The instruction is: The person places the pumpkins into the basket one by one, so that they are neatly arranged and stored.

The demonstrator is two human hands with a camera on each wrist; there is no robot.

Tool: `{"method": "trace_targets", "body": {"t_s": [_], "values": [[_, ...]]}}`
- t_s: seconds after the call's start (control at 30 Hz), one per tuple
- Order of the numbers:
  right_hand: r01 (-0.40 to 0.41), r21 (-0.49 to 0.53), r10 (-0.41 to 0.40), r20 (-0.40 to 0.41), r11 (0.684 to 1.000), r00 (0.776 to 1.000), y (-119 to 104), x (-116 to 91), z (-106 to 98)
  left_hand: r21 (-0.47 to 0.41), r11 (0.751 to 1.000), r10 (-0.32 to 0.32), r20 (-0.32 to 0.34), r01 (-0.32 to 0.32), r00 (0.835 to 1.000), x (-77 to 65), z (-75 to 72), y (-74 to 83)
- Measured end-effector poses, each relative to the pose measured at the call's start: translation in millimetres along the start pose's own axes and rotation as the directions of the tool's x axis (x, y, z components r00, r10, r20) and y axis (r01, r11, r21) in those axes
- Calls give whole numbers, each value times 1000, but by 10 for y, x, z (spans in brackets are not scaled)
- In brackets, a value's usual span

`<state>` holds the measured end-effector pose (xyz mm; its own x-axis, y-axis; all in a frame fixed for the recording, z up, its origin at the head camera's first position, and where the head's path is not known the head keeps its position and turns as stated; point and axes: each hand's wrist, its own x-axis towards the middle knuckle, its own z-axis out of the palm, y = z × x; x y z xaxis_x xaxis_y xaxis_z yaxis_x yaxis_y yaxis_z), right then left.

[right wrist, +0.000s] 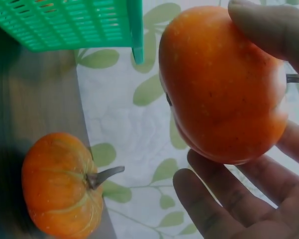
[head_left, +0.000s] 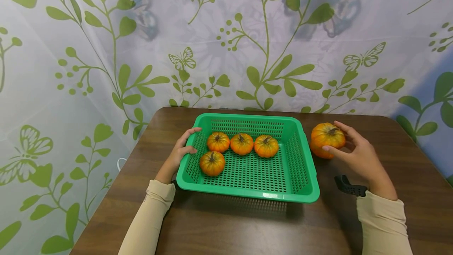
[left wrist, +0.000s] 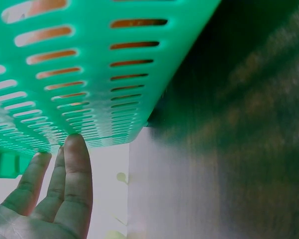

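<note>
A green slotted plastic basket stands on the table, with several small orange pumpkins inside, three in a row and one nearer the front left. At its left side, my left hand holds the rim, thumb and a finger over the edge. The left wrist view has other fingers against the outer wall. To the basket's right, my right hand grips an orange pumpkin between thumb and fingers, its stem pointing away from the palm camera. Below it, another stemmed pumpkin sits on the table.
The brown wooden table ends at a hanging cloth printed with green leaves and butterflies, which also runs along the left. A white cable loop shows beside the table's left edge. A black strap is on my right wrist.
</note>
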<state>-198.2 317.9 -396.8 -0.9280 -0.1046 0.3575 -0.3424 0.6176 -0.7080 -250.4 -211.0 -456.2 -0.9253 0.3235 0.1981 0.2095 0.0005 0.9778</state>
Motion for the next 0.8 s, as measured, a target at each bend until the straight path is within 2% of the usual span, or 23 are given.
{"method": "trace_targets", "body": {"t_s": [0.37, 0.8], "values": [[20, -15, -18, 85, 1000, 996, -130, 19, 57, -1, 1000, 2, 6, -2, 1000, -2, 4, 0], [54, 43, -61, 185, 998, 981, -286, 14, 114, -10, 1000, -5, 2, 5, 1000, 4, 1, -6]]}}
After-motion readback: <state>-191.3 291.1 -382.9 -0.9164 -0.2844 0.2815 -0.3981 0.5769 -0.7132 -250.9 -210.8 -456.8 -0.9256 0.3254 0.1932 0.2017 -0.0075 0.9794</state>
